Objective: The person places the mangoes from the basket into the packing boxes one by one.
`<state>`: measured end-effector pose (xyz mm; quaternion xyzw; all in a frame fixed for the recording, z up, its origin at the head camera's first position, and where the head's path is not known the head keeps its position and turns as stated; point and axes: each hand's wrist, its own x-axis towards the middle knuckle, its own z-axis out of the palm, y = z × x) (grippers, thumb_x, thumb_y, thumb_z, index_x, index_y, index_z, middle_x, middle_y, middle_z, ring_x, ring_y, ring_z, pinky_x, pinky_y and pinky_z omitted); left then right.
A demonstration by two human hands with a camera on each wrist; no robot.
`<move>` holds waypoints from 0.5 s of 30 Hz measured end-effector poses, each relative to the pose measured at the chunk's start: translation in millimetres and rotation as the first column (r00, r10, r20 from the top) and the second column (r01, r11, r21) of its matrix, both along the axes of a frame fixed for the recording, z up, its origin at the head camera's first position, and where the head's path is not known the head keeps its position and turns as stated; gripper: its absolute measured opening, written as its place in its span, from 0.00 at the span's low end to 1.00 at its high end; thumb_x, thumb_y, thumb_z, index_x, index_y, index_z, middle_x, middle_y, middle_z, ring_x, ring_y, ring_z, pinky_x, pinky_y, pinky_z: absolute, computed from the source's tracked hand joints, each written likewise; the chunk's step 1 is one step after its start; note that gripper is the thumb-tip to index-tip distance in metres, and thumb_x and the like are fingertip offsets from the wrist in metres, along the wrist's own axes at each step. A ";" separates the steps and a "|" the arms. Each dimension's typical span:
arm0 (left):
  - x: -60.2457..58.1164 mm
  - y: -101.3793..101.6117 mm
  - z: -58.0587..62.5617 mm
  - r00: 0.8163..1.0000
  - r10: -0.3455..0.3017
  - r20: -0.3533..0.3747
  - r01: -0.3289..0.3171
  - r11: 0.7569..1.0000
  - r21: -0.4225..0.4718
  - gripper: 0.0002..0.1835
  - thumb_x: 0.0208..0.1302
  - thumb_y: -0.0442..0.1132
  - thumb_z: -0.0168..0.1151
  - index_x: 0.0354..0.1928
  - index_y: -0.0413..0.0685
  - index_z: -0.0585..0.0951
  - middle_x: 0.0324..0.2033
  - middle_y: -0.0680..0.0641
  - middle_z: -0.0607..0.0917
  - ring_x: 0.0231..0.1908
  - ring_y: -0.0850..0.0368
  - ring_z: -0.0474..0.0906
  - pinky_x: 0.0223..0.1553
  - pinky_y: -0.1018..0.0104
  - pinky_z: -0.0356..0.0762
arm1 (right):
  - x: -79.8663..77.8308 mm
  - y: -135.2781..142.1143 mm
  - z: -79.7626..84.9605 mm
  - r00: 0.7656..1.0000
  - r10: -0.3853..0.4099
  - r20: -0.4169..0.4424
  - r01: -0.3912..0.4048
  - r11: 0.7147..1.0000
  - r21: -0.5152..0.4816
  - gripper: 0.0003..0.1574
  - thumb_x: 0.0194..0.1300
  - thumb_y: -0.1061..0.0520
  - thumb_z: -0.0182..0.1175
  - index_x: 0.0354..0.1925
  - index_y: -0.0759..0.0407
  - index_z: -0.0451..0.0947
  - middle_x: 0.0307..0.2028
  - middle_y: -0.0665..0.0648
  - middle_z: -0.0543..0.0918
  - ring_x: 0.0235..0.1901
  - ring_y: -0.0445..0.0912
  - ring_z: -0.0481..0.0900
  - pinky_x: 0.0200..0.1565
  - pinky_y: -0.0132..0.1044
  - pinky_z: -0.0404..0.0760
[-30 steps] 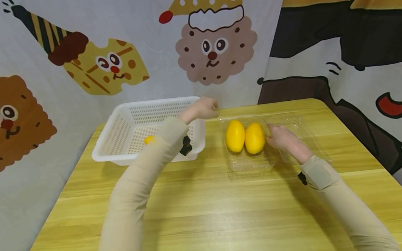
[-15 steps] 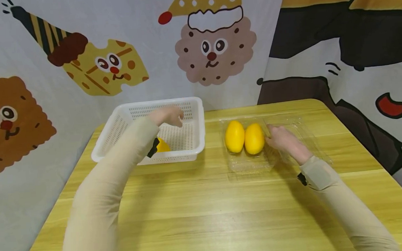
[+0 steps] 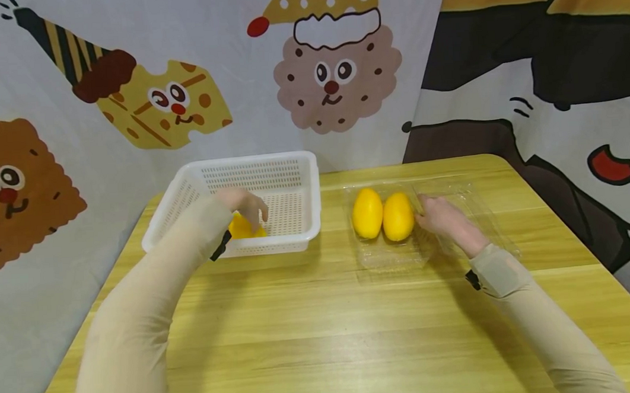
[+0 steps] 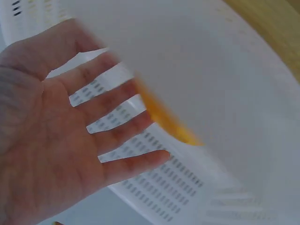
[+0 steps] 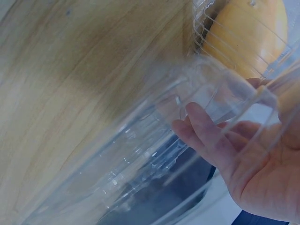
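Note:
My left hand (image 3: 245, 205) reaches down into a white perforated basket (image 3: 264, 241), over a smooth yellow fruit (image 3: 239, 227) lying near its front wall. In the left wrist view the fingers are spread and nearly straight, tips beside the fruit (image 4: 166, 123), which the basket's rim mostly hides. Two yellow oval fruits (image 3: 367, 213) sit side by side in a clear plastic clamshell box (image 3: 390, 255). My right hand (image 3: 444, 219) rests by the box's fold, beside the right-hand fruit (image 3: 398, 217). Its loosely bent fingers (image 5: 204, 126) show through the clear plastic in the right wrist view.
The clamshell's lid (image 3: 482, 217) lies folded out flat to the right. A wooden table (image 3: 322, 338) carries both containers, with its far edge just behind them. Behind hangs a cloth backdrop (image 3: 226, 142) with cartoon prints.
My left hand has moved left from over the basket's right rim and down into the basket, to the fruit there. My right hand, the box and its two fruits stay where they were.

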<state>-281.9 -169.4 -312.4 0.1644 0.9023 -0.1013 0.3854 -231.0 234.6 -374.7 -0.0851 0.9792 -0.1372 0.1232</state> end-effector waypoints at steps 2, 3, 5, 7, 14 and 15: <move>1.4 -4.0 -5.1 1.000 0.004 0.010 -0.004 1.000 -0.024 0.29 0.58 0.40 0.60 0.64 0.55 0.69 0.67 0.42 0.67 0.65 0.43 0.62 0.63 0.43 0.64 | 0.2 -0.2 -0.2 1.000 0.002 -0.001 -0.002 1.000 -0.001 0.40 0.69 0.55 0.47 0.70 0.75 0.48 0.45 0.77 0.77 0.16 0.44 0.62 0.20 0.36 0.66; 2.3 -6.0 -7.3 1.000 0.008 0.015 -0.008 0.999 -0.032 0.30 0.58 0.39 0.60 0.65 0.56 0.69 0.67 0.42 0.67 0.65 0.43 0.62 0.63 0.43 0.64 | 0.4 -0.4 -0.1 1.000 0.003 -0.001 -0.003 1.000 -0.002 0.40 0.69 0.55 0.47 0.70 0.75 0.48 0.46 0.77 0.77 0.16 0.45 0.62 0.20 0.36 0.66; 4.2 -10.4 -12.3 1.000 0.013 0.027 -0.012 0.999 -0.032 0.32 0.58 0.36 0.59 0.67 0.55 0.66 0.68 0.41 0.65 0.63 0.43 0.62 0.63 0.43 0.65 | 0.6 -0.6 -0.1 1.000 0.004 -0.001 -0.004 1.000 -0.003 0.40 0.69 0.55 0.47 0.70 0.75 0.47 0.51 0.79 0.74 0.17 0.45 0.63 0.20 0.36 0.66; 6.5 -15.3 -17.5 0.999 0.043 0.031 -0.043 0.999 -0.009 0.32 0.58 0.34 0.58 0.66 0.55 0.66 0.66 0.41 0.67 0.60 0.44 0.63 0.61 0.44 0.65 | 0.1 -0.5 -0.6 1.000 0.004 -0.001 -0.004 1.000 -0.001 0.40 0.69 0.55 0.47 0.70 0.75 0.47 0.56 0.81 0.70 0.18 0.46 0.64 0.21 0.36 0.66; 13.3 -24.4 -24.6 0.992 0.126 -0.018 -0.125 0.990 0.069 0.30 0.58 0.32 0.57 0.64 0.57 0.69 0.52 0.44 0.76 0.51 0.47 0.67 0.55 0.49 0.67 | -1.6 -0.5 -1.0 1.000 0.010 -0.005 -0.010 1.000 0.003 0.39 0.69 0.56 0.47 0.69 0.76 0.48 0.55 0.81 0.70 0.18 0.47 0.65 0.21 0.37 0.66; 13.3 -24.7 -24.8 0.989 0.144 -0.017 -0.142 0.987 0.077 0.32 0.58 0.32 0.57 0.66 0.57 0.67 0.55 0.44 0.75 0.52 0.47 0.66 0.57 0.48 0.66 | -1.5 -0.6 -0.8 1.000 0.012 -0.007 -0.012 1.000 0.004 0.39 0.69 0.56 0.47 0.69 0.76 0.48 0.57 0.82 0.68 0.19 0.47 0.66 0.22 0.37 0.66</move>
